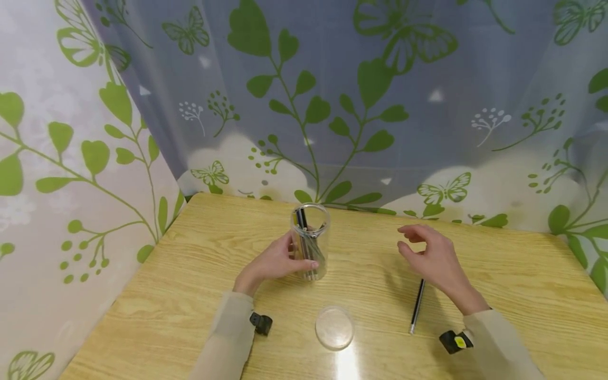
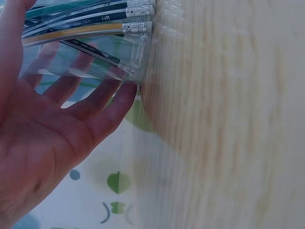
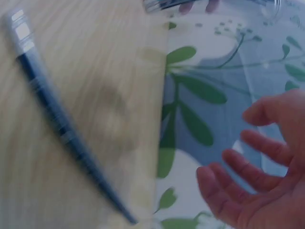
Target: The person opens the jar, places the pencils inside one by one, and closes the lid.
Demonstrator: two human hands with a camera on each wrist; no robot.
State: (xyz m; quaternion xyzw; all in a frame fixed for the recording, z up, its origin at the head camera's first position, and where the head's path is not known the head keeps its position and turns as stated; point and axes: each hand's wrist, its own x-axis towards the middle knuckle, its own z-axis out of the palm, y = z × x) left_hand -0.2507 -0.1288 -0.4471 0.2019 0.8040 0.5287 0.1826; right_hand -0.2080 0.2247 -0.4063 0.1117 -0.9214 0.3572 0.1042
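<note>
A clear plastic jar (image 1: pixel 321 248) stands upright on the wooden table, lidless, with several pencils (image 2: pixel 90 24) inside, their metal-ferruled ends at the bottom. My left hand (image 1: pixel 273 261) grips the jar from its left side, thumb across the front and fingers around the back. To the right, my right hand (image 1: pixel 429 258) hovers above the table with loosely bent fingers and nothing between them. Below it lies a dark pencil (image 1: pixel 417 306), its ferruled end toward me; the right wrist view shows this pencil (image 3: pixel 62 119) apart from the hand.
A round clear lid (image 1: pixel 334 328) lies flat on the table (image 1: pixel 370 295) between the forearms, nearer to me than the jar. Behind the table's far edge hangs a curtain (image 1: pixel 332 105) printed with leaves and butterflies; another patterned cloth (image 1: pixel 71 158) hangs at the left.
</note>
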